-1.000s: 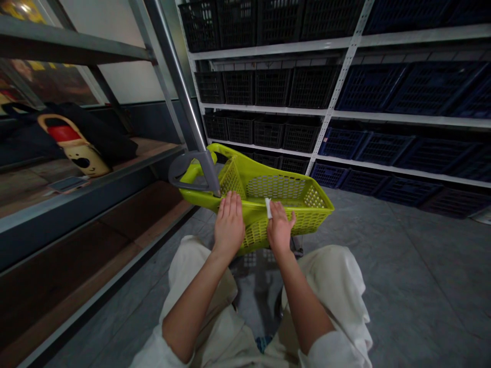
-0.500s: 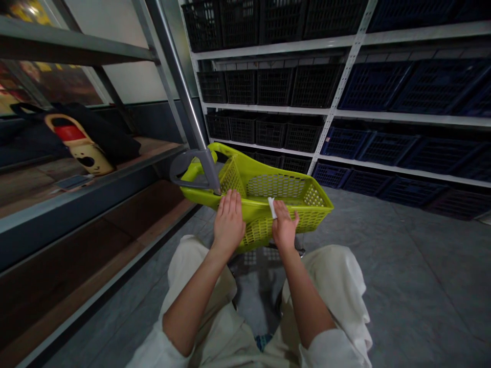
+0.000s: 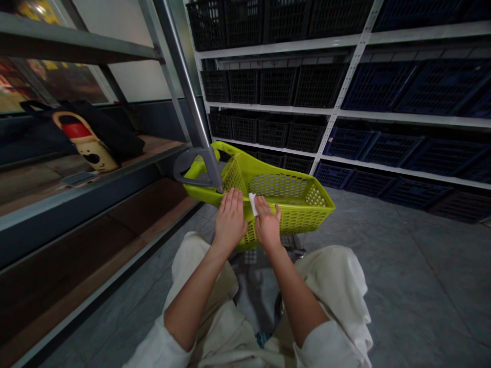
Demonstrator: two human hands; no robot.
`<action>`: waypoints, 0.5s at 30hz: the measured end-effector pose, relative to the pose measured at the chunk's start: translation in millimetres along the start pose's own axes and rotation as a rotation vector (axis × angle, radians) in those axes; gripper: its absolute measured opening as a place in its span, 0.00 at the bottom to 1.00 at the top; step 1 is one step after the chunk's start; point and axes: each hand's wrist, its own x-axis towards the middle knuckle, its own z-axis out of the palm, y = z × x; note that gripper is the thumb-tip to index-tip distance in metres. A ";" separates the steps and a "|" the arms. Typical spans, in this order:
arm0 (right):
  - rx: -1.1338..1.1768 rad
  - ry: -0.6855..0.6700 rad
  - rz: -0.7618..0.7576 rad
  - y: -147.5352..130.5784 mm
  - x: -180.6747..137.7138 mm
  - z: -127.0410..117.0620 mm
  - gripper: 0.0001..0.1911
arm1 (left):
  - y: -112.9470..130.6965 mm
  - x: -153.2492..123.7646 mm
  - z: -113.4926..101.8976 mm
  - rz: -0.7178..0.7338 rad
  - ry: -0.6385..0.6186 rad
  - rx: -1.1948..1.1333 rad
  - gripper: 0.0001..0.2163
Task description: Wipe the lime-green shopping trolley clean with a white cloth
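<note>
Against the green mesh basket (image 3: pixel 303 219), left hand (image 3: pixel 229 221) flat, right hand (image 3: pixel 267 225) with white cloth (image 3: pixel 252 204) in grasp

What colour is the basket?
Yellow-green; the basket shows best in the head view.

Basket (image 3: pixel 303 220): before the person (image 3: pixel 333 281)
Basket's near rim (image 3: pixel 307 207): left hand (image 3: pixel 230 220), cloth (image 3: pixel 252 204), right hand (image 3: pixel 267 225), left to right
Shelf (image 3: pixel 163 146): left of basket, bottle (image 3: pixel 94 151) on it
Rack (image 3: pixel 347 84): behind basket, holding crates (image 3: pixel 244 86)

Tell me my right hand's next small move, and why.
Perhaps slide the right hand and its white piece along the near rim of the green basket, away from the left hand: the hands sit close together, while rim beyond the right hand lies uncovered.
</note>
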 end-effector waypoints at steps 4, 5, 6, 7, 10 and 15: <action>-0.090 0.081 0.175 41.1 -13.7 -7.9 0.33 | 0.8 -0.4 -2.6 0.000 -0.023 -0.005 0.38; -0.107 0.095 0.217 45.5 -15.2 -9.0 0.33 | 1.0 -0.7 -3.0 0.001 -0.029 -0.005 0.39; -0.118 0.106 0.256 46.2 -15.7 -9.3 0.34 | 1.1 -0.9 -3.3 0.002 -0.035 -0.005 0.39; -0.119 0.112 0.285 43.1 -15.1 -8.8 0.34 | 1.2 -1.1 -3.5 0.003 -0.041 -0.004 0.39; -0.074 0.068 0.245 15.2 -8.6 -4.0 0.34 | 1.0 -1.3 -3.2 0.005 -0.047 0.007 0.38; -0.011 -0.060 0.004 -33.7 1.2 3.2 0.35 | -0.6 -1.8 -0.3 -0.014 -0.027 0.042 0.31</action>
